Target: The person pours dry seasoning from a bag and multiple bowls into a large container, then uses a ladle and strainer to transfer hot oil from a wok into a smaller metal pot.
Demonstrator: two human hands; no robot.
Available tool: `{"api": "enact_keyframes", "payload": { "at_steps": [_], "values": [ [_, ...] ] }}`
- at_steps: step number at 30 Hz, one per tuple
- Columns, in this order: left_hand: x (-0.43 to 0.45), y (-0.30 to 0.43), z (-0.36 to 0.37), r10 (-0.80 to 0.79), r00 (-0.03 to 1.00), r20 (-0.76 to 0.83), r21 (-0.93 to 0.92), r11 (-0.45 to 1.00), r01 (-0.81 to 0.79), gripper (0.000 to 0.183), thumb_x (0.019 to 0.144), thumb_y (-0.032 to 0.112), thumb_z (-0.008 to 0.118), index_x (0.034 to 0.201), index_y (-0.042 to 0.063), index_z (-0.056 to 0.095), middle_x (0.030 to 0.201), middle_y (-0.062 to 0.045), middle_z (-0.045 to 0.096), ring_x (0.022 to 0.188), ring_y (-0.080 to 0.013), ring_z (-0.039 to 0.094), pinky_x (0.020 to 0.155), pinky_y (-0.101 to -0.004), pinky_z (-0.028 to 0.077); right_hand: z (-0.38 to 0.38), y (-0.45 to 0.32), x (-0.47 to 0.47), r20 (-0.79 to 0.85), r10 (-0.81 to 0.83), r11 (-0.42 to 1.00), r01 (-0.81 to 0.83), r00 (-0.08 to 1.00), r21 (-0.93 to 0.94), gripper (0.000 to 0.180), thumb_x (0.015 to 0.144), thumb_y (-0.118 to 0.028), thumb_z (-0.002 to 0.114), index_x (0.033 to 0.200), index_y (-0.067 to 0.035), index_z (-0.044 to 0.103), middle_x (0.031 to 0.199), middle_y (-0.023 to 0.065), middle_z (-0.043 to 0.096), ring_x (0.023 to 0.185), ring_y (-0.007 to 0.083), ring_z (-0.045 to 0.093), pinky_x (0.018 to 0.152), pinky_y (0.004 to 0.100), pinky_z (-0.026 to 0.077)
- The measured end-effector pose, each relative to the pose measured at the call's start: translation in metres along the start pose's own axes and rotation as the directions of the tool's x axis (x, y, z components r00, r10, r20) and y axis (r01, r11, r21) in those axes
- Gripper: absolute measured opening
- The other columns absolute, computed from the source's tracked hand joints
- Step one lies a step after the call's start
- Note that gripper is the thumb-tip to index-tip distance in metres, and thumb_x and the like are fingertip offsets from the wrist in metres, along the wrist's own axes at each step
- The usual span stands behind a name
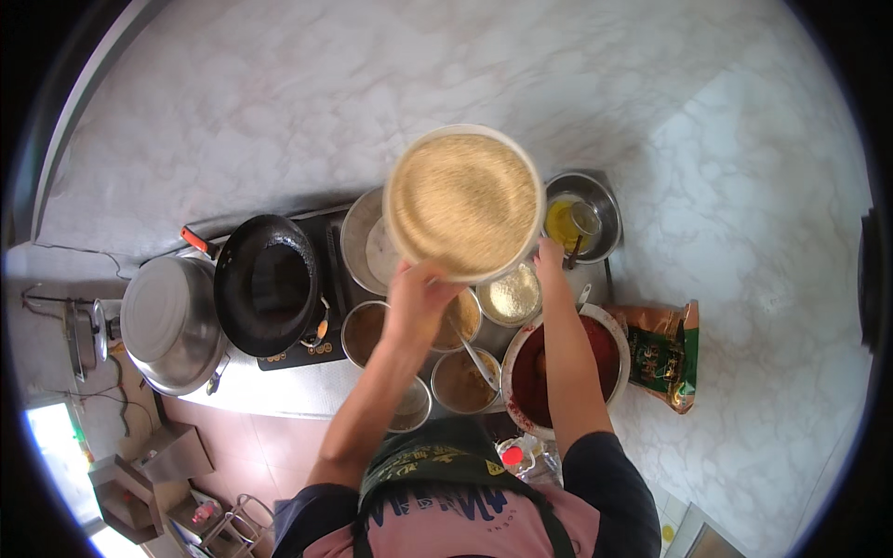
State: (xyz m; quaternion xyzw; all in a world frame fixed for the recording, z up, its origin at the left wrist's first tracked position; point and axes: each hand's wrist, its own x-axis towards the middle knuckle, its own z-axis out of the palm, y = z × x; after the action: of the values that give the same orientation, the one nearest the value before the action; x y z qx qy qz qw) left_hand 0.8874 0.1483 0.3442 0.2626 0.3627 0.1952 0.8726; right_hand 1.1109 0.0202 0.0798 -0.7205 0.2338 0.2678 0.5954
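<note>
My left hand (416,296) grips the near rim of a round white basin (395,240) with its thumb over the edge. The basin is lifted above the counter, tilted towards me, and full of tan granular food (464,202), blurred by motion. At the basin's lower right edge my right hand (549,254) holds the rim, its fingers mostly hidden. Below are a bowl of pale yellow flakes (513,293), a bowl of brown powder (464,380) with a white spoon (481,366) across its rim, and a large tub of dark red paste (520,376) under my right forearm.
A black wok (268,286) sits on an induction cooker (331,258) at left, beside an overturned steel basin (157,321). A steel bowl (607,209) with yellow oil and a ladle (584,220) stands back right. A foil food bag (663,356) lies right of the tub.
</note>
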Motion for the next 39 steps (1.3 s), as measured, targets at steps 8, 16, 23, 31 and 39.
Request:
{"api": "enact_keyframes", "payload": {
  "at_steps": [8,16,23,31,39],
  "values": [
    [0.117,-0.126,0.029,-0.015,0.976,-0.216,-0.193,0.981,-0.028,0.025,0.070,-0.003,0.049,0.095,0.000,0.045,0.097,-0.013,0.047,0.085,-0.0268,0.053,0.068,-0.0393,0.054,-0.032,0.009,-0.028,0.321,-0.325,0.724,0.453,0.889,-0.521,0.027,0.076,-0.010,0.051,0.099,0.000,0.061,0.097,0.0186,0.061,0.093,0.0333,0.057,0.081,0.0393,0.045],
    [0.168,-0.183,0.031,-0.008,0.859,-0.511,-0.464,0.844,-0.268,0.034,0.069,-0.005,0.050,0.100,0.002,0.039,0.106,-0.013,0.044,0.085,-0.0267,0.053,0.069,-0.0370,0.054,-0.033,0.019,-0.037,0.390,-0.363,0.545,0.532,0.846,-0.648,0.041,0.075,-0.013,0.055,0.114,-0.002,0.053,0.111,0.0202,0.057,0.103,0.0328,0.054,0.088,0.0365,0.043],
    [0.171,-0.182,0.033,-0.023,0.768,-0.640,-0.387,0.873,-0.296,0.040,0.070,-0.006,0.048,0.108,0.006,0.041,0.106,-0.009,0.046,0.087,-0.0223,0.052,0.073,-0.0339,0.051,-0.030,0.017,-0.018,0.212,-0.405,0.484,0.405,0.890,-0.776,0.041,0.077,-0.025,0.057,0.110,0.001,0.054,0.111,0.0211,0.056,0.101,0.0325,0.056,0.085,0.0378,0.044],
    [0.123,-0.170,-0.001,-0.256,0.965,0.057,-0.087,0.962,0.260,0.042,0.082,0.012,0.058,0.116,-0.001,0.036,0.111,-0.013,0.050,0.091,-0.0225,0.055,0.083,-0.0345,0.048,-0.007,-0.021,-0.051,0.179,-0.328,0.912,0.360,0.928,-0.198,0.047,0.084,-0.036,0.054,0.106,0.004,0.053,0.100,0.0199,0.061,0.085,0.0254,0.062,0.075,0.0328,0.047],
    [0.027,-0.053,-0.139,0.424,0.904,-0.062,0.758,0.609,-0.234,0.021,0.078,0.002,0.057,0.098,0.002,0.054,0.093,-0.007,0.061,0.083,-0.0137,0.056,0.075,-0.0257,0.044,0.018,-0.034,-0.049,0.290,-0.453,0.791,0.530,0.843,-0.305,0.029,0.078,-0.013,0.052,0.104,0.000,0.056,0.074,0.0097,0.060,0.055,0.0153,0.059,0.048,0.0264,0.046]
  ]
}}
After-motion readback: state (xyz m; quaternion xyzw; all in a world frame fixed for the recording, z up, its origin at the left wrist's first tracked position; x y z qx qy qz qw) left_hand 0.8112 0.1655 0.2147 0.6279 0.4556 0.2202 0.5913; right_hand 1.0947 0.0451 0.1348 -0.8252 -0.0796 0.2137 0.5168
